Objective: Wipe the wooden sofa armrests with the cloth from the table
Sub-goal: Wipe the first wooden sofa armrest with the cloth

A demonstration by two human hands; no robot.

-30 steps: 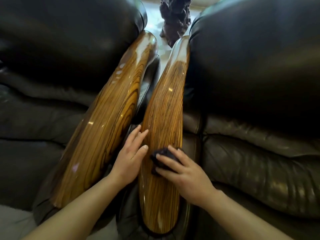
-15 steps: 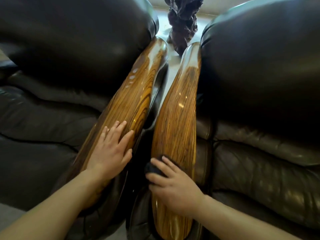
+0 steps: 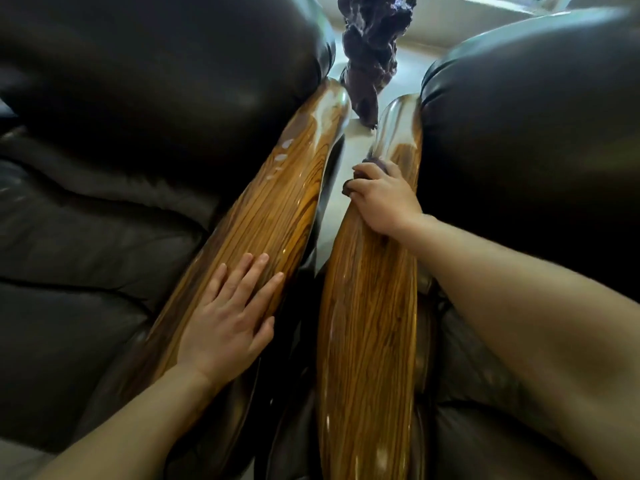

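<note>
Right hand (image 3: pixel 384 199) pressing cloth (image 3: pixel 379 165) on glossy wooden armrest (image 3: pixel 372 323), dark leather sofas (image 3: pixel 114 237)

A single wide-angle view from the person's head looks forward and steeply down, close over two glossy wooden armrests, the left armrest (image 3: pixel 263 216) and the right armrest (image 3: pixel 374 323), which run from the near edge away to the far middle. Dark leather sofa cushions (image 3: pixel 138 98) fill both sides, bowed by the lens. Both forearms enter from the near edge.

No legible text (none anywhere)
</note>
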